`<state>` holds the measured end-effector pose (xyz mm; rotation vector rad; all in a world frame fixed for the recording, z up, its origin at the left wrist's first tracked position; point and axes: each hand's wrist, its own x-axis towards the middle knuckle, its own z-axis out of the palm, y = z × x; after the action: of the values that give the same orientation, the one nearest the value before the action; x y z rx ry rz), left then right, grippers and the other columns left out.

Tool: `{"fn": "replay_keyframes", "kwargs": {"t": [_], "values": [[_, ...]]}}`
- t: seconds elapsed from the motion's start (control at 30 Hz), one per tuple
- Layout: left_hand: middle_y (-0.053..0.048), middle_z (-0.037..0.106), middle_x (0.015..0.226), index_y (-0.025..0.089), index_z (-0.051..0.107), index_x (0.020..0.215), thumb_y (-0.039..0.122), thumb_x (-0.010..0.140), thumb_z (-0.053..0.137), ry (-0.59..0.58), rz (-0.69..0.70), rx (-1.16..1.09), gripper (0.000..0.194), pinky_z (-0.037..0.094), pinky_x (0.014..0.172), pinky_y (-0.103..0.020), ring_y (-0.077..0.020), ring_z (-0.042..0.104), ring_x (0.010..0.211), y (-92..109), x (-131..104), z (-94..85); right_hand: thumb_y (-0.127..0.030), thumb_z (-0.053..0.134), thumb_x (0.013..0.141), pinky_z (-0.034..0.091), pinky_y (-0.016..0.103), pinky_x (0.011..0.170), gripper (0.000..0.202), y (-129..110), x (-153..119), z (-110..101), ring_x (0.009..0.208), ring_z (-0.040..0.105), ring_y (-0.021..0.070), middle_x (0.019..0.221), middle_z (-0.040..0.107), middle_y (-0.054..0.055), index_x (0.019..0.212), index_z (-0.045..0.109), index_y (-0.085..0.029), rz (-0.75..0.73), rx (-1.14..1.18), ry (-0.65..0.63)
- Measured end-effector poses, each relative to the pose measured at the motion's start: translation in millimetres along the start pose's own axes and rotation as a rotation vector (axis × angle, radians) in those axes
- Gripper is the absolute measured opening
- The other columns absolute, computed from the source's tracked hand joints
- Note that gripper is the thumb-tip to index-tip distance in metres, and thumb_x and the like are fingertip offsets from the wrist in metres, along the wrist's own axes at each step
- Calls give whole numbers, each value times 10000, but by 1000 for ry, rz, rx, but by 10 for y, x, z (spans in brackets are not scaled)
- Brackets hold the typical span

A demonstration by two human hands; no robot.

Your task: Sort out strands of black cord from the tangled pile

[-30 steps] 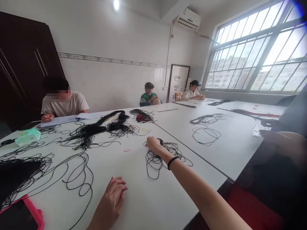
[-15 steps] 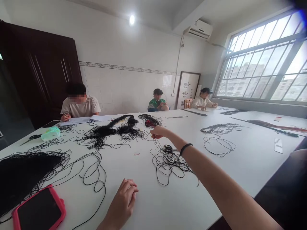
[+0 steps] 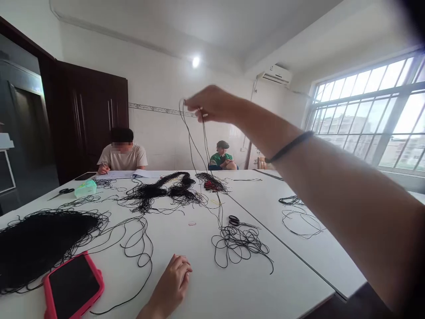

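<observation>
My right hand (image 3: 212, 104) is raised above the white table (image 3: 206, 283), fingers pinched on a black cord (image 3: 199, 155) whose strands run down to a loose tangle (image 3: 239, 243) beside scissors (image 3: 237, 220). My left hand (image 3: 172, 283) rests flat on the table, fingers relaxed, holding nothing. My forearm hides the table's right side.

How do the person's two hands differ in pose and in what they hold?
The right hand is raised high above the table, while the left hand lies low on the white table. The right hand pinches black cord hanging to a loose pile; the left hand holds nothing. Both are bare.
</observation>
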<state>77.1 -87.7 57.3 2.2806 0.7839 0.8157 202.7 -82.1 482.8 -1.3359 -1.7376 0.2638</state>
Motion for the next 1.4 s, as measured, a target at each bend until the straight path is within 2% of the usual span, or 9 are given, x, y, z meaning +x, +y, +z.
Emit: {"fn": "replay_keyframes", "kwargs": {"t": [0.13, 0.23, 0.33, 0.43, 0.67, 0.8, 1.0, 1.17, 1.4], "values": [[-55, 609, 994, 213, 635, 856, 147, 817, 435, 60, -36, -103, 214, 429, 993, -473, -206, 537, 1028, 10, 19, -89, -133, 88, 889, 309, 116, 634, 513, -824, -17, -150, 986, 566, 76, 991, 563, -48, 1253, 405, 38, -346, 119, 81], [-57, 602, 1015, 196, 630, 875, 231, 841, 495, 178, -126, -205, 144, 401, 1001, -454, -202, 523, 1044, -83, 57, -284, -147, -2, 831, 294, 130, 624, 645, -951, -215, -40, 907, 593, 36, 830, 565, -84, 1256, 471, -37, -446, 152, 14], [-62, 607, 995, 138, 597, 934, 366, 869, 512, 335, -271, -346, 252, 436, 941, -437, -189, 562, 989, -229, 38, -597, -157, 551, 811, 361, 115, 537, 259, -591, -623, 318, 539, 572, -5, 714, 629, -36, 1000, 655, -14, -361, 40, -156], [-65, 629, 950, 118, 579, 960, 446, 876, 479, 429, -351, -520, 354, 494, 866, -403, -175, 609, 909, -240, -46, -971, -197, 649, 772, 362, 109, 436, 116, 60, -1064, 728, 431, 446, -10, 637, 643, -12, 782, 722, -107, -218, 182, -334], [-89, 677, 883, 131, 613, 920, 576, 814, 459, 371, -246, -700, 484, 521, 855, -358, -202, 650, 855, 662, -112, -1543, -264, 515, 820, 448, 211, 552, 242, 1130, -1592, 1303, 605, 539, 85, 781, 680, 35, 953, 698, -177, -63, 386, -276], [-43, 662, 798, 145, 637, 858, 493, 778, 597, 271, -255, -622, 360, 518, 748, -280, -158, 635, 747, 999, -25, -1448, -332, 559, 784, 456, 248, 595, 231, 1407, -1731, 1525, 656, 572, 125, 749, 673, 38, 919, 658, -174, 30, 428, -154], [5, 575, 639, 149, 585, 787, 442, 797, 597, 106, -337, -664, 293, 458, 622, -217, -94, 548, 609, 760, 173, -1250, -261, 540, 792, 402, 245, 597, 135, 1746, -1756, 1692, 645, 504, 118, 717, 617, 19, 751, 642, -182, 23, 347, -55], [73, 383, 508, 167, 525, 745, 501, 794, 565, 85, -328, -583, 340, 223, 434, -163, -31, 302, 436, 797, 436, -1398, -271, 545, 800, 351, 226, 543, 143, 1713, -1543, 1573, 595, 421, 101, 667, 549, 4, 734, 633, -178, -40, 310, 4], [22, 438, 615, 187, 589, 731, 515, 782, 542, 133, -328, -328, 335, 287, 473, -180, -77, 324, 545, 1007, 371, -1520, -238, 551, 833, 345, 177, 478, 149, 1585, -1495, 1422, 548, 423, 73, 602, 521, -28, 706, 610, -189, -159, 366, -3]]}}
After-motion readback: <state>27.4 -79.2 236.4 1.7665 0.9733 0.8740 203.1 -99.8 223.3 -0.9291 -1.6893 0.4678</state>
